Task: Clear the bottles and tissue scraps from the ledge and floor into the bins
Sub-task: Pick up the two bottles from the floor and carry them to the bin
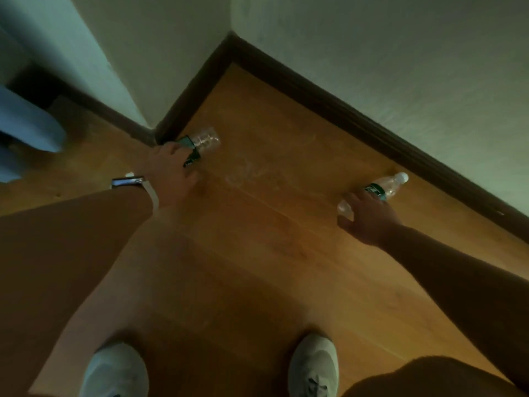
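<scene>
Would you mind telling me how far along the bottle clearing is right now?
Nothing looks binned yet; no bin is in view. The left hand grips one bottle by its label. The right hand reaches onto the second bottle, lying near the baseboard; whether it is gripped is unclear. Carrying both to the bins remains. No tissue scraps are clearly visible.

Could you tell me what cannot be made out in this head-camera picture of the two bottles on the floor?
- Left bottle: cap end hidden behind the left hand.
- Right bottle: whether the right hand grips it is blurred.
- Label text: too small, blurred.
- Bins, ledge, tissue scraps: none in view.
</scene>
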{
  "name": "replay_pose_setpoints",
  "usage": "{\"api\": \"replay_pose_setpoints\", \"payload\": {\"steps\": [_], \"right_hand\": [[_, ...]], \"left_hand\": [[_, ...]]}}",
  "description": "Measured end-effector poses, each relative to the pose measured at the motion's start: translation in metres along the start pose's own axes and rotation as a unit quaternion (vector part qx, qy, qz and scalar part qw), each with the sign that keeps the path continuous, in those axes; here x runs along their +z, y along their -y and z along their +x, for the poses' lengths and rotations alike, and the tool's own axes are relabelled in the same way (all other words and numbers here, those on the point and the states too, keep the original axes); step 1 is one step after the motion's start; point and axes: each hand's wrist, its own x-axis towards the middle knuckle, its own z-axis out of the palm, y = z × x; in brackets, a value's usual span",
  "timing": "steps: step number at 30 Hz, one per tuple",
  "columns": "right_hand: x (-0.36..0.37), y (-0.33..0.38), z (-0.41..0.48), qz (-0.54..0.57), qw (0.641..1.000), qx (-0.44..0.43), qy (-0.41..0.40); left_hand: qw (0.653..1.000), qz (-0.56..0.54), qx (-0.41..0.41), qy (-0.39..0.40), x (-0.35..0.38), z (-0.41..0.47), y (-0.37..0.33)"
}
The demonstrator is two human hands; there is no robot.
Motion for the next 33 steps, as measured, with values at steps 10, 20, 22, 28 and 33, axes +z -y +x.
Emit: {"api": "replay_pose_setpoints", "payload": {"steps": [10,20,22,28,33], "right_hand": [[0.042,-0.050,0.056,-0.073,0.996,0.000,0.057],[0.051,-0.065,0.060,-0.181,0.983,-0.001,0.006],[0.050,-0.065,0.061,-0.192,0.981,-0.015,-0.021],[0.040,-0.043,0.060,-0.119,0.992,-0.037,-0.030],[0.006,-0.006,0.040,0.040,0.997,-0.027,-0.055]], "left_hand": [[0.998,-0.037,-0.020,-0.040,0.046,0.041,0.027],[0.990,-0.122,-0.051,0.041,0.050,0.032,-0.001],[0.988,-0.146,-0.031,0.043,0.052,0.028,-0.010],[0.986,-0.162,0.007,0.035,0.046,0.014,-0.035],[0.980,-0.195,0.003,0.030,0.019,-0.009,-0.048]]}}
